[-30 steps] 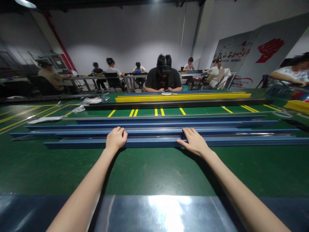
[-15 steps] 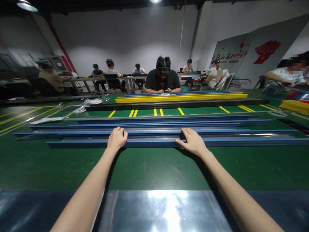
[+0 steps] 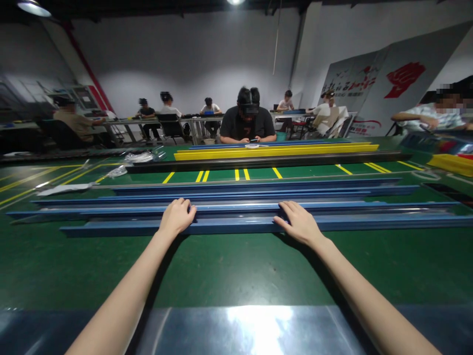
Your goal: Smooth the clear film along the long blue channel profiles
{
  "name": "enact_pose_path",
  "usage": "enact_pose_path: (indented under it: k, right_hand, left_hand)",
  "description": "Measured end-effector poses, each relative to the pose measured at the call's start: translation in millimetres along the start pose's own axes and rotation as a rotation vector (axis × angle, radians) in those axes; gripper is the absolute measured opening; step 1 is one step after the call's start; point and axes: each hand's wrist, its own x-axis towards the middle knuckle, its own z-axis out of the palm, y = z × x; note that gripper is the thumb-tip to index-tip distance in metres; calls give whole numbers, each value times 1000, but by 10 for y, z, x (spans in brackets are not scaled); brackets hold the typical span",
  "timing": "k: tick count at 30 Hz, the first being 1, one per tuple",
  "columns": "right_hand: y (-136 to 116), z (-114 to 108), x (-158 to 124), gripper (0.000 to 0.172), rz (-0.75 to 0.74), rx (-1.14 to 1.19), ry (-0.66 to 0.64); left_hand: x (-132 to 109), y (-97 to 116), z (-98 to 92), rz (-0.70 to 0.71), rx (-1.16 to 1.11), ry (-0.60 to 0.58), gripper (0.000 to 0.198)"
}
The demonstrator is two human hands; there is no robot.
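Long blue channel-shaped profiles lie side by side across the green table. My left hand (image 3: 176, 217) rests over the nearest blue channel (image 3: 229, 227), its fingers bent over the far wall and its thumb to the right. To the right, my right hand (image 3: 300, 223) spans the same channel, with the fingers on the far wall and the thumb by the near wall. Both hands are closed loosely around it. The undersides of the fingers are hidden. More blue profiles (image 3: 258, 185) lie just beyond my fingertips.
Farther back lie a black profile (image 3: 269, 161) and a yellow profile (image 3: 277, 152). Clear plastic wrap (image 3: 138, 158) sits at left. A person (image 3: 248, 123) sits opposite with a phone; others work behind. A shiny sheet (image 3: 199, 328) covers the near table edge.
The view has shifted slightly, so the near channels and table edge appear lower. My hands keep about the same place on the nearest blue channel.
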Motion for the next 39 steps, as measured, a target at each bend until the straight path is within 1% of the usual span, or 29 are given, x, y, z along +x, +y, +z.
enact_pose_path:
  k: [2, 3, 5, 7, 9, 11, 13, 14, 16, 20, 22, 24, 27, 33, 36, 39]
  right_hand:
    - [33, -15, 86, 45, 29, 52, -21]
    - [52, -22, 148, 42, 39, 75, -23]
    - [89, -31, 300, 34, 45, 89, -7]
    - [113, -30, 468, 27, 37, 53, 3]
    - [127, -13, 629, 25, 42, 17, -13]
    - [148, 23, 769, 24, 36, -16, -48]
    - [194, 76, 885, 23, 32, -38, -81]
    - [229, 108, 936, 23, 30, -40, -93]
    - [318, 182, 1026, 28, 31, -21, -110]
    - [489, 331, 1171, 47, 77, 90, -155]
    - [538, 381, 1229, 53, 105, 154, -234]
    - [564, 404, 1281, 57, 115, 190, -329]
    - [590, 397, 1353, 62, 130, 178, -442]
    - [629, 350, 1473, 66, 133, 161, -587]
    - [616, 354, 1501, 67, 103, 186, -640]
    - [606, 398, 1490, 66, 120, 92, -615]
  left_hand:
    - [84, 60, -32, 16, 16, 0, 32]
    - [139, 114, -44, 60, 20, 12, 32]
    - [276, 270, -56, 166, 1, 34, 31]
    - [438, 468, -52, 245, -52, 16, 28]
    - [609, 671, -33, 285, -96, -31, 26]
    - [774, 836, 5, 270, -139, -98, 28]
    - [922, 937, 62, 265, -191, -203, 35]
    - [987, 962, 97, 275, -203, -232, 39]
    - [1095, 972, 174, 305, -228, -308, 48]
    - [1214, 920, 292, 342, -264, -435, 64]
    - [1231, 901, 310, 368, -278, -454, 67]
    - [1232, 894, 309, 393, -280, -453, 66]
    - [1236, 881, 309, 398, -281, -472, 67]
    - [1353, 834, 362, 336, -343, -616, 83]
    - [1434, 867, 333, 382, -337, -627, 85]
    - [1479, 927, 269, 413, -292, -622, 83]
